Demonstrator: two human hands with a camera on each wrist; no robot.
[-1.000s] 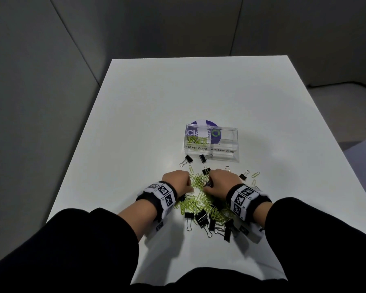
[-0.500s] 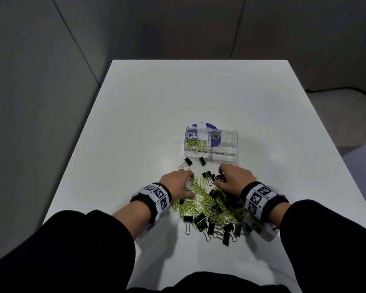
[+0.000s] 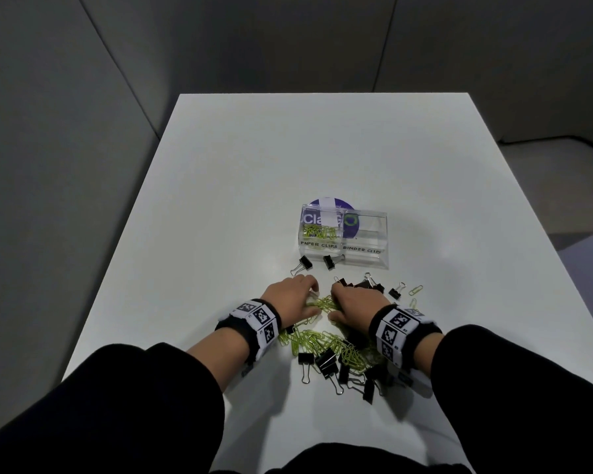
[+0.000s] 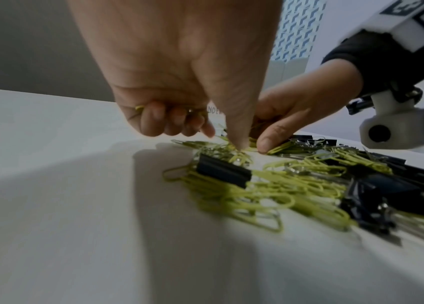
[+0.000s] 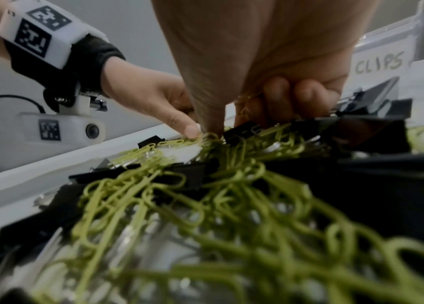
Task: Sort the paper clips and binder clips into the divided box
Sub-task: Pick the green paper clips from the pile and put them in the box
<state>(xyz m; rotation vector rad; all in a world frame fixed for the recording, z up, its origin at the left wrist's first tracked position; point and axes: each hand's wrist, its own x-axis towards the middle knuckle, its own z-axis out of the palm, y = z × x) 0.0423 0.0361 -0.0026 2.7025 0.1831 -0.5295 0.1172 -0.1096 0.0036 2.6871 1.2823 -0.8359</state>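
The clear divided box (image 3: 367,260) stands mid-table; its PAPER CLIPS side (image 3: 319,232) holds green clips, its BINDER CLIPS side (image 3: 367,230) looks empty. A mixed pile of green paper clips (image 3: 322,340) and black binder clips (image 3: 326,360) lies in front of it. Both hands are down in the pile's far end, almost touching. My left hand (image 3: 310,295) (image 4: 205,131) curls its fingers round a few green clips, thumb tip on the pile. My right hand (image 3: 336,295) (image 5: 231,123) curls over black binder clips (image 5: 242,129), its thumb also pressed down.
Two loose binder clips (image 3: 303,263) lie just in front of the box. A binder clip (image 3: 396,291) and stray paper clips (image 3: 415,289) lie right of my right hand. A purple round sticker (image 3: 326,201) shows behind the box. The white table (image 3: 254,165) ends at grey walls.
My right hand has slid left, back beside the left hand. The left hand has stayed at the pile's far edge with its fingers curled.
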